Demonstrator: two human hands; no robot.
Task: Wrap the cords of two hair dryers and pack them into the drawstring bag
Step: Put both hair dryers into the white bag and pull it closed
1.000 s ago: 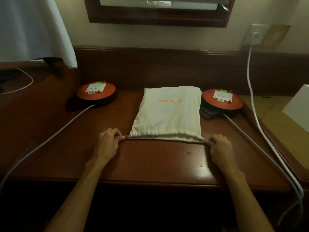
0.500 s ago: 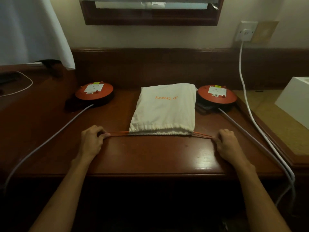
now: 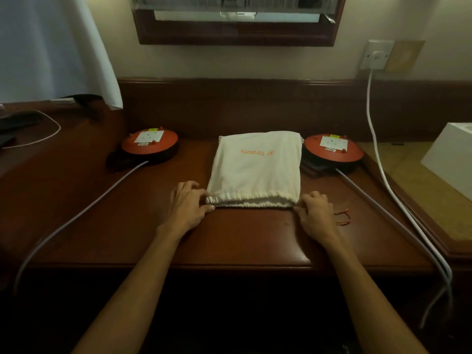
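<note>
1. Lying flat at the centre of the dark wooden counter (image 3: 245, 241), the cream drawstring bag (image 3: 255, 169) has its gathered mouth toward the person at 6 o'clock. Orange print on it faces away and reads upside down; the letters cannot be read with certainty.
2. Left hand (image 3: 187, 206): at the bag's 7 o'clock corner, fingers (image 3: 201, 194) curled, thumb and forefinger pinching the gathered hem.
3. Right hand (image 3: 315, 213): at the bag's 5 o'clock corner, fingers bent, fingertips at the hem edge; whether it grips fabric cannot be told.
4. Orange drawstring end (image 3: 342, 217) lies loose on the counter just beside the right hand, at its 3 o'clock.
5. Two orange round cord reels: one at 10 o'clock (image 3: 149, 145), one at 2 o'clock (image 3: 333, 150) touching the bag's far right corner. Each carries a white socket plate with small stickers; text too small to read.
6. Grey cable (image 3: 76, 215) runs from the left reel off the counter edge at 8 o'clock; a second cable (image 3: 383, 213) leaves the right reel toward 4 o'clock.
7. White wall socket (image 3: 376, 54) at 1 o'clock, white cord plugged in.
</note>
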